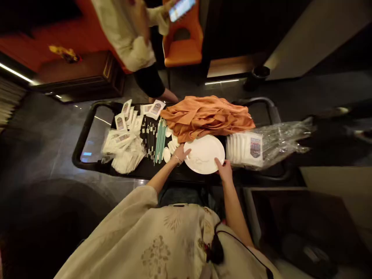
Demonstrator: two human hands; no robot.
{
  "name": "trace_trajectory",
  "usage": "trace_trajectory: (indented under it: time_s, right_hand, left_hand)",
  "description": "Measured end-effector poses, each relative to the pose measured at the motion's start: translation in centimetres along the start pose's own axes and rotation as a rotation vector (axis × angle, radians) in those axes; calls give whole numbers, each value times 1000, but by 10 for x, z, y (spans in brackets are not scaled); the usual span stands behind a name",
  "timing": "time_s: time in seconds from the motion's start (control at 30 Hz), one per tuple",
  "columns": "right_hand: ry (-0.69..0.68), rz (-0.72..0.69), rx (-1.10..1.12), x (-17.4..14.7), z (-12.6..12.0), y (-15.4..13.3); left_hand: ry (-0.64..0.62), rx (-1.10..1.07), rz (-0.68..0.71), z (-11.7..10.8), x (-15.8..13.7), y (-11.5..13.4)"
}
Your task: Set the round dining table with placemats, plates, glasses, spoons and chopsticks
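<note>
Both my hands hold a white oval plate (204, 154) over the front part of a black cart. My left hand (180, 153) grips its left rim, thumb on top and fingers underneath. On the right rim, my right hand (223, 169) does the same. Behind the plate lies a heap of orange cloth (210, 114). Small white dishes (167, 154) sit just left of my left hand, beside a row of black chopsticks (150, 140) and pale green sticks (160, 140). A plastic bag of white printed packets (245, 149) is close to my right hand.
More white packets (128, 149) are piled at the cart's left end. The cart's black rail (80, 139) curves round both ends. Beyond it stands a person (130, 38) with a phone (181, 8), near an orange chair (183, 50). A dark cabinet (78, 73) is at the back left.
</note>
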State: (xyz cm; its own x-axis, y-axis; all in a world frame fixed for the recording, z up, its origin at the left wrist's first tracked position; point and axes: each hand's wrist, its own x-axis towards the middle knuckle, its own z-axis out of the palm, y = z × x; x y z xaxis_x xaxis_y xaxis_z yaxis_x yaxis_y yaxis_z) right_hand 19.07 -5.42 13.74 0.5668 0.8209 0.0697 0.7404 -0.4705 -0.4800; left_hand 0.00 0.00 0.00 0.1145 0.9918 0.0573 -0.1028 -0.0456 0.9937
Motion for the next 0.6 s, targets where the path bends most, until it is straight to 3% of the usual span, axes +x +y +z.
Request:
trace_trajectory:
  time_s: [0.2,0.3,0.37,0.47,0.6]
  right_hand:
    - [-41,-174,-14,-34,-31,13]
    - [-129,-265,-123,-70,-43,14]
    - [-232,-330,-241,-96,-37,12]
    - [-444,-433,-433,-139,1,7]
    - [-767,-593,-688,-216,101,13]
  left_hand:
    - [164,-203,-139,19,-57,3]
    - [215,-396,-203,21,-115,-6]
    - [288,-510,-284,18,-163,-21]
    - [505,-654,-408,7,-250,-57]
    - [937,-852,-515,-2,-380,-119]
